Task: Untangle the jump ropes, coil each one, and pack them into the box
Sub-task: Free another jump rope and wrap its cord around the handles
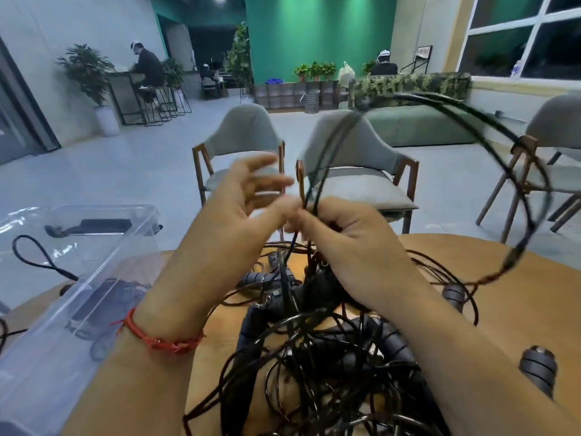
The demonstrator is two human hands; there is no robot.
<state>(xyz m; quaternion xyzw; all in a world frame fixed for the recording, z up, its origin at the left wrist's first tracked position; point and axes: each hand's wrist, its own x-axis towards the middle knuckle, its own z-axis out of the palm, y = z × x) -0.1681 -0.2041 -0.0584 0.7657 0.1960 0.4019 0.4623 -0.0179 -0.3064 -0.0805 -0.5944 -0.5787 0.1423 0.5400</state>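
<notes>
A tangle of black jump ropes (pixel 314 366) with ribbed dark handles lies on the round wooden table (pixel 515 309). My right hand (pixel 339 234) grips a bundle of rope strands above the pile; one large loop (pixel 490 127) swings up and to the right. Just left of it, my left hand (pixel 248 196) is blurred, its fingers spread, its thumb meeting the strands at my right fist. A clear plastic box (pixel 63 278) stands at the left, with coiled rope and handles inside. One loose handle (pixel 537 369) lies by my right forearm.
Two grey chairs (pixel 355 152) stand close behind the table, a third at the right edge. The box lid or wall is tilted up at the left. Another handle (pixel 454 297) lies at the pile's right side. People sit far back in the room.
</notes>
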